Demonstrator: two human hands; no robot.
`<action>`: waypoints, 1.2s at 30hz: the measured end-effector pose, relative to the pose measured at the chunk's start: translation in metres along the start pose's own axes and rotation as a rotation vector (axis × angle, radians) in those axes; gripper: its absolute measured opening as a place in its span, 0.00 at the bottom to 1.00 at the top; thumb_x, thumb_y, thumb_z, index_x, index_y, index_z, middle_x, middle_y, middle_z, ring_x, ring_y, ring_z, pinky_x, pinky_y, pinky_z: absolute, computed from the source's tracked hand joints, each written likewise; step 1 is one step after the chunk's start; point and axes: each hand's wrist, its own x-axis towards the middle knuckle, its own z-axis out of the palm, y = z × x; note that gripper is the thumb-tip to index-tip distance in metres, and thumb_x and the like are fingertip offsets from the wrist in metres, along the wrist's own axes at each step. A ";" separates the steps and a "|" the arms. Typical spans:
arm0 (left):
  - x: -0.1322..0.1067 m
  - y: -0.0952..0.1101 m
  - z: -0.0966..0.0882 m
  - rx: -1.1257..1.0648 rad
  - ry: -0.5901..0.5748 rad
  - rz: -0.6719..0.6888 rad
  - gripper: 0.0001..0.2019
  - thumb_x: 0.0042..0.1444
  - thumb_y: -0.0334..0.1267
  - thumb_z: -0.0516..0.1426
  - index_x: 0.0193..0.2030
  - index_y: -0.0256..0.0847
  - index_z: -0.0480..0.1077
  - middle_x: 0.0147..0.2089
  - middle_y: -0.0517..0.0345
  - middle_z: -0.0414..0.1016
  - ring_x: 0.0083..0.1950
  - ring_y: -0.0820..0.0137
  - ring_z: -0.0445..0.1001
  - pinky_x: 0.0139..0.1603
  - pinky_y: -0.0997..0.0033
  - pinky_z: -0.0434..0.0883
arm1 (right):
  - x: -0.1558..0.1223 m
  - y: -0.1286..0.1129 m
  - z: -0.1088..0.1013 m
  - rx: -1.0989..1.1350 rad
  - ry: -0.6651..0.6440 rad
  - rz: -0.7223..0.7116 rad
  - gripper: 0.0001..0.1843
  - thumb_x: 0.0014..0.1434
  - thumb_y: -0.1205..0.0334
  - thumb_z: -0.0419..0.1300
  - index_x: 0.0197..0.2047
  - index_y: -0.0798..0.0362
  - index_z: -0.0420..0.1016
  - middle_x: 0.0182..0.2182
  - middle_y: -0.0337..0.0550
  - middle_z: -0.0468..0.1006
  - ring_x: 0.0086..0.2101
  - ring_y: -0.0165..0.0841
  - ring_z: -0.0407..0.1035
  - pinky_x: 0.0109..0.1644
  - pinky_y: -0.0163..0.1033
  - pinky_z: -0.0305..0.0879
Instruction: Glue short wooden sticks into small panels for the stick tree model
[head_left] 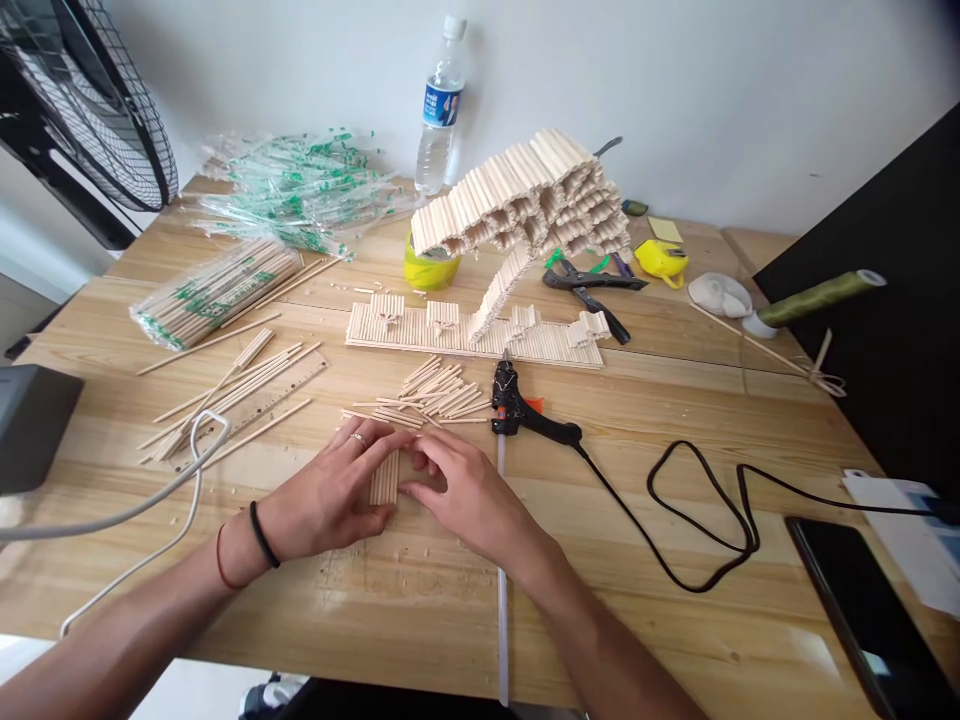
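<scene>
A small flat panel of short wooden sticks [385, 480], laid side by side, rests on the table between my hands. My left hand [337, 487] curls round its left side, thumb at the near edge and fingers over the far edge. My right hand [465, 490] presses at the panel's right side with thumb and fingers bent; what its fingertips touch is partly hidden. Just beyond lies a pile of cut sticks [450, 390]. To the right, a black glue gun [510, 400] rests with a long clear glue stick [502, 600] trailing from it.
A stick-built tree model [517, 200] stands on a slatted base [420, 340] behind the pile. Longer sticks and a clear ruler [277, 395] lie left, near a white cable [142, 515]. A black cord [675, 570] loops right, beside a phone [862, 610]. Pliers [592, 285] lie behind.
</scene>
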 end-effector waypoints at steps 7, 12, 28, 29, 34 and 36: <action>0.001 -0.003 -0.004 -0.026 0.103 -0.017 0.40 0.55 0.31 0.66 0.72 0.48 0.56 0.61 0.45 0.71 0.61 0.50 0.70 0.63 0.44 0.73 | -0.001 -0.002 -0.012 0.078 0.310 -0.105 0.12 0.71 0.65 0.59 0.33 0.50 0.71 0.28 0.37 0.74 0.29 0.33 0.69 0.36 0.39 0.66; -0.001 -0.008 -0.015 -0.158 0.186 -0.092 0.34 0.57 0.35 0.67 0.68 0.48 0.61 0.58 0.49 0.74 0.57 0.56 0.75 0.61 0.52 0.74 | -0.002 0.023 -0.053 -0.158 0.480 -0.034 0.16 0.73 0.62 0.54 0.31 0.48 0.67 0.30 0.43 0.74 0.33 0.39 0.70 0.41 0.43 0.67; 0.006 -0.037 -0.055 -0.606 0.449 -0.245 0.27 0.59 0.43 0.70 0.62 0.42 0.69 0.55 0.47 0.79 0.55 0.63 0.76 0.52 0.63 0.75 | -0.001 0.057 -0.084 -0.209 0.396 0.072 0.15 0.53 0.70 0.62 0.45 0.52 0.75 0.44 0.48 0.79 0.43 0.43 0.76 0.51 0.48 0.73; 0.007 -0.035 -0.060 -0.606 0.447 -0.253 0.26 0.59 0.42 0.70 0.61 0.42 0.69 0.55 0.47 0.79 0.55 0.63 0.76 0.52 0.63 0.75 | -0.002 0.052 -0.085 -0.193 0.406 0.046 0.15 0.54 0.69 0.62 0.46 0.51 0.75 0.44 0.48 0.80 0.43 0.43 0.76 0.50 0.47 0.73; 0.015 -0.033 -0.076 -0.682 0.467 -0.249 0.24 0.57 0.42 0.71 0.58 0.42 0.72 0.54 0.47 0.81 0.55 0.62 0.78 0.49 0.65 0.75 | -0.009 0.022 -0.081 0.053 0.424 -0.113 0.06 0.62 0.61 0.61 0.42 0.49 0.71 0.35 0.41 0.75 0.33 0.37 0.69 0.39 0.41 0.67; 0.016 -0.035 -0.076 -0.702 0.489 -0.237 0.24 0.58 0.43 0.71 0.59 0.43 0.72 0.54 0.46 0.81 0.55 0.62 0.78 0.48 0.65 0.75 | -0.011 0.010 -0.073 0.216 0.310 -0.138 0.06 0.67 0.57 0.59 0.38 0.48 0.68 0.29 0.36 0.68 0.29 0.34 0.62 0.34 0.39 0.62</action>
